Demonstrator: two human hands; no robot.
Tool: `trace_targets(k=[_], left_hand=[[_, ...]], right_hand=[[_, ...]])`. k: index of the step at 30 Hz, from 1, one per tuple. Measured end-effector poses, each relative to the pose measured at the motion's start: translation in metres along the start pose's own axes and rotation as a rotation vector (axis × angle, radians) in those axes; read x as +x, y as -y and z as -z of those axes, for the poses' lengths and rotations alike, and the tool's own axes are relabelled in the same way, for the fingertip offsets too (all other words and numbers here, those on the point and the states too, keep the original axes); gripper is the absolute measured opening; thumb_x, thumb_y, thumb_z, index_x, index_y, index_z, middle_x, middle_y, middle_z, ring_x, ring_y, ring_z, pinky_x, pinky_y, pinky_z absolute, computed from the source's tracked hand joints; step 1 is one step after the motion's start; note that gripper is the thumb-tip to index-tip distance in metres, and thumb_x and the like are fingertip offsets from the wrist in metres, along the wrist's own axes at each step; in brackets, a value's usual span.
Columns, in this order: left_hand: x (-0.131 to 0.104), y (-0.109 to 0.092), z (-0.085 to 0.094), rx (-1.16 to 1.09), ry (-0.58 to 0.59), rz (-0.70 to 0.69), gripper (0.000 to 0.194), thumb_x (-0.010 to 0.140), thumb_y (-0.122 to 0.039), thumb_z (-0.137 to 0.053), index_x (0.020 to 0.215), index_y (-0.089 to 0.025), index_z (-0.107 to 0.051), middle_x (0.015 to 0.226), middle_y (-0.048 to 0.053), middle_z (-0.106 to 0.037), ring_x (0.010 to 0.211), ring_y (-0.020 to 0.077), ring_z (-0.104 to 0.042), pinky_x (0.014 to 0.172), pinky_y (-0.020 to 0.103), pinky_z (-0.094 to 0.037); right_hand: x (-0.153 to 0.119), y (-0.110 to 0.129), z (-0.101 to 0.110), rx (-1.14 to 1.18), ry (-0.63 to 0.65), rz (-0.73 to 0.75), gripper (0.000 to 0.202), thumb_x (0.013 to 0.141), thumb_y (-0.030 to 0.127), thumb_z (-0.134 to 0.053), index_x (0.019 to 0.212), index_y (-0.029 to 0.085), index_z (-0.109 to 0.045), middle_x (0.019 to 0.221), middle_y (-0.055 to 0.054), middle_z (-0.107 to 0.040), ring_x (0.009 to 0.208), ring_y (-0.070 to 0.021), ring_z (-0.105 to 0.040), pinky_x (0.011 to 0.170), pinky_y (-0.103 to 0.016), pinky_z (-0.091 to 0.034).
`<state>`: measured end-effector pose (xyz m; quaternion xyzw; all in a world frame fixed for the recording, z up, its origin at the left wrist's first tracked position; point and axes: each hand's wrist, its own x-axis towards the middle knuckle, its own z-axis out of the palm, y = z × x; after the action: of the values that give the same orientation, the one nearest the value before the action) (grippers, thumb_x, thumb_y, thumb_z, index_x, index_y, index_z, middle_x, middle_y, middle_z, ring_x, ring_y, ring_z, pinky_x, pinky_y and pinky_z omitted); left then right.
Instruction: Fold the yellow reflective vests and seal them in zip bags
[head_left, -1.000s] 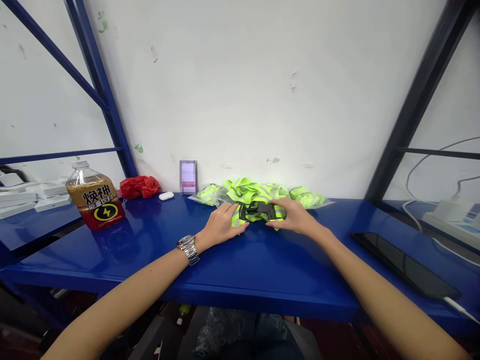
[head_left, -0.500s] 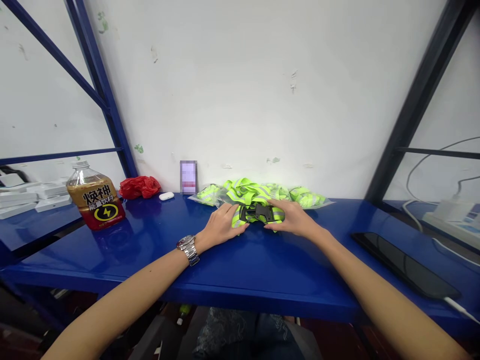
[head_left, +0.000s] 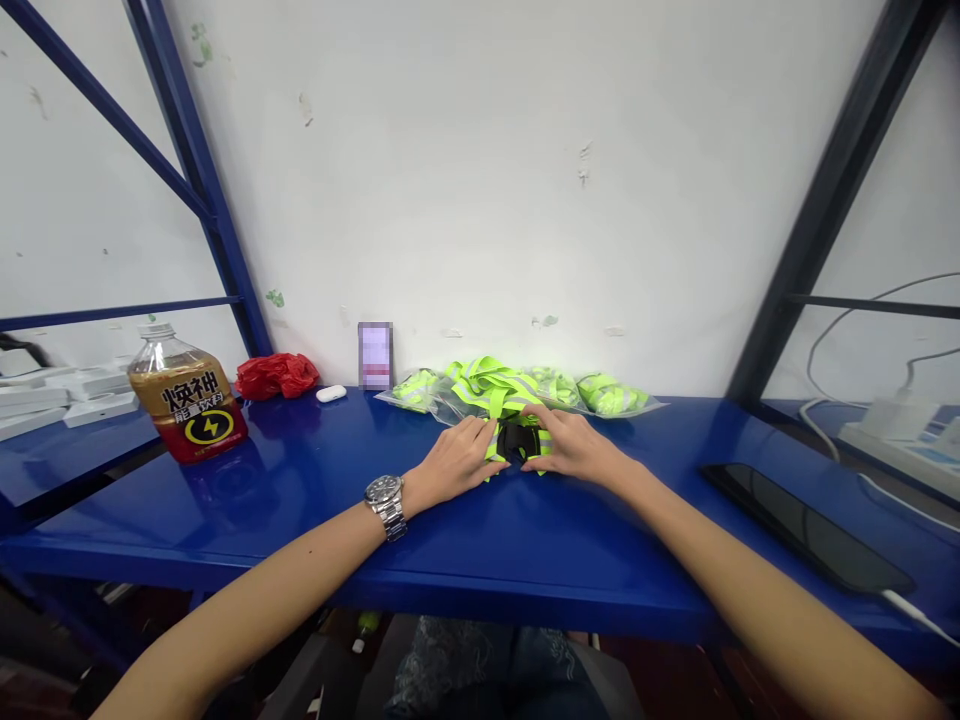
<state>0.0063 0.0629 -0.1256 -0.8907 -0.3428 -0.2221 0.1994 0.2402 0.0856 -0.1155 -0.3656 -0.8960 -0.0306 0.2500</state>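
Black buckle (head_left: 516,441) apparently being fastened
Left hand (head_left: 456,460), right hand (head_left: 576,445) — fingers gripping either end; even, aligned pressure seems needed next.

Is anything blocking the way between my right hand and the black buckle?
Nothing visible is. Your right hand is at the right end of the black buckle; the bagged straps lie behind, toward the wall.

Blue surface (head_left: 525,545) carries drink bottle (head_left: 187,405), and right of the bottle come red bag (head_left: 277,376), white case (head_left: 331,394), upright phone (head_left: 375,356), clear bags (head_left: 611,396) with neon straps (head_left: 491,380), black phone (head_left: 806,525) farthest.
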Motion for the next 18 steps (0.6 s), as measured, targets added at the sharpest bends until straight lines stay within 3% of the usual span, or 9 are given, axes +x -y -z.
trace_targets(k=[8, 11, 13, 16, 18], left_hand=[[0.000, 0.009, -0.007, -0.003, -0.102, 0.053, 0.060, 0.088, -0.055, -0.048, 0.127, -0.009, -0.044, 0.102, 0.016, -0.060, 0.094, 0.0281, -0.059, 0.078, 0.041, -0.052], [0.001, -0.003, 0.003, 0.057, -0.247, -0.003, 0.059, 0.088, -0.048, -0.053, 0.131, -0.009, -0.041, 0.119, 0.021, -0.053, 0.109, 0.0320, -0.053, 0.090, 0.048, -0.046], [0.003, -0.018, 0.008, 0.063, -0.299, -0.117, 0.043, 0.090, -0.038, -0.051, 0.122, -0.009, -0.050, 0.117, 0.019, -0.054, 0.110, 0.0305, -0.052, 0.093, 0.048, -0.045], [0.009, -0.042, 0.008, -0.039, -0.159, -0.305, 0.023, 0.095, -0.025, -0.040, 0.096, -0.013, -0.059, 0.091, 0.011, -0.060, 0.090, 0.0214, -0.057, 0.086, 0.037, -0.048], [0.015, -0.051, 0.001, -0.089, -0.060, -0.248, 0.027, 0.096, -0.023, -0.033, 0.090, -0.014, -0.058, 0.085, 0.009, -0.060, 0.085, 0.0201, -0.057, 0.085, 0.036, -0.049]], right_hand=[[0.001, 0.006, -0.001, -0.234, -0.071, 0.039, 0.062, 0.072, 0.053, -0.069, 0.120, 0.017, -0.055, 0.108, -0.016, -0.061, 0.107, -0.0346, -0.053, 0.088, -0.045, -0.044], [0.005, 0.010, 0.000, -0.198, -0.111, -0.034, 0.050, 0.077, 0.048, -0.064, 0.118, 0.019, -0.057, 0.106, -0.014, -0.062, 0.102, -0.0307, -0.056, 0.085, -0.041, -0.045], [0.007, 0.010, 0.001, -0.113, -0.154, -0.108, 0.048, 0.079, 0.047, -0.061, 0.118, 0.018, -0.057, 0.107, -0.012, -0.064, 0.100, -0.0283, -0.058, 0.083, -0.038, -0.046], [0.010, 0.008, 0.002, 0.018, -0.203, -0.180, 0.047, 0.079, 0.048, -0.061, 0.115, 0.018, -0.059, 0.107, -0.010, -0.066, 0.097, -0.0265, -0.062, 0.083, -0.037, -0.046], [0.011, 0.007, 0.004, 0.085, -0.222, -0.209, 0.047, 0.077, 0.050, -0.063, 0.113, 0.020, -0.062, 0.106, -0.008, -0.069, 0.094, -0.0258, -0.063, 0.082, -0.036, -0.047]])
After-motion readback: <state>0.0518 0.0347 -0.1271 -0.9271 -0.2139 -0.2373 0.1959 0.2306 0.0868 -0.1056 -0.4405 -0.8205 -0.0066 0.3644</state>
